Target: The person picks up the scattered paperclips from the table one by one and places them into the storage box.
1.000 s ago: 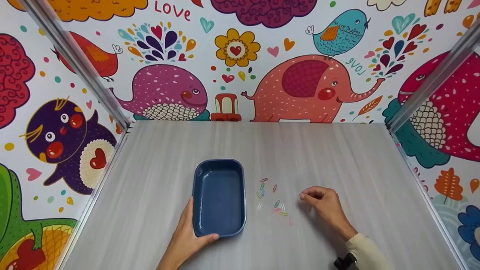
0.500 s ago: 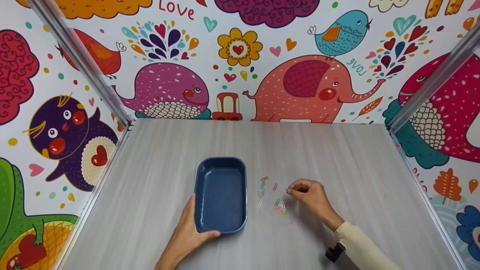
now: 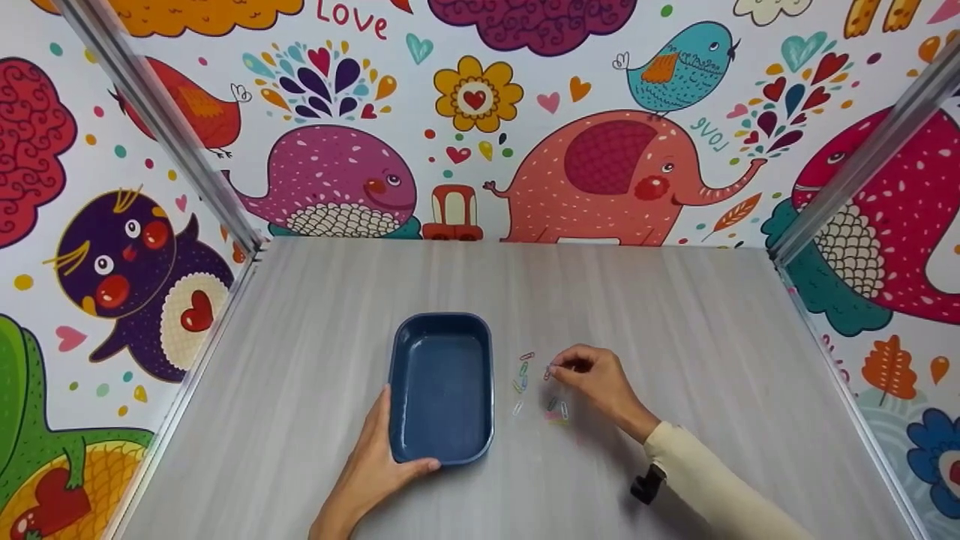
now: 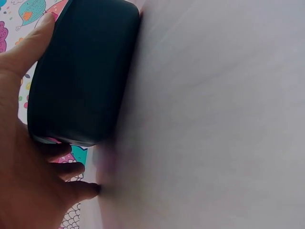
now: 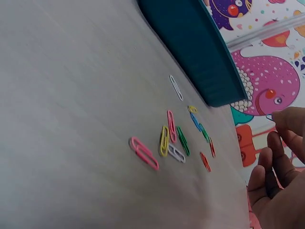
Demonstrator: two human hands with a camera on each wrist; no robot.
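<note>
A deep blue rectangular tray (image 3: 442, 397) stands on the table. My left hand (image 3: 367, 469) holds its near left corner, thumb along the near edge and fingers against the left side; the left wrist view shows the thumb (image 4: 35, 43) high on the tray wall. My right hand (image 3: 600, 382) is raised over the paper clips to the right of the tray, pinching a small pale bluish paper clip (image 5: 269, 117) between thumb and forefinger. Below it lie several loose clips, among them a pink paper clip (image 5: 144, 153), a white paper clip (image 5: 176, 88) and a yellow paper clip (image 5: 164, 141).
The grey wood-grain table (image 3: 337, 300) is bounded by walls printed with cartoon animals. Metal rails (image 3: 187, 150) run along the left and right corners. A dark strap-like device (image 3: 648, 484) sits at the right sleeve (image 3: 712, 480).
My right hand has moved left, from beside the loose paper clips to over them, with the pinched clip. My left hand stays on the tray; the view has shifted slightly.
</note>
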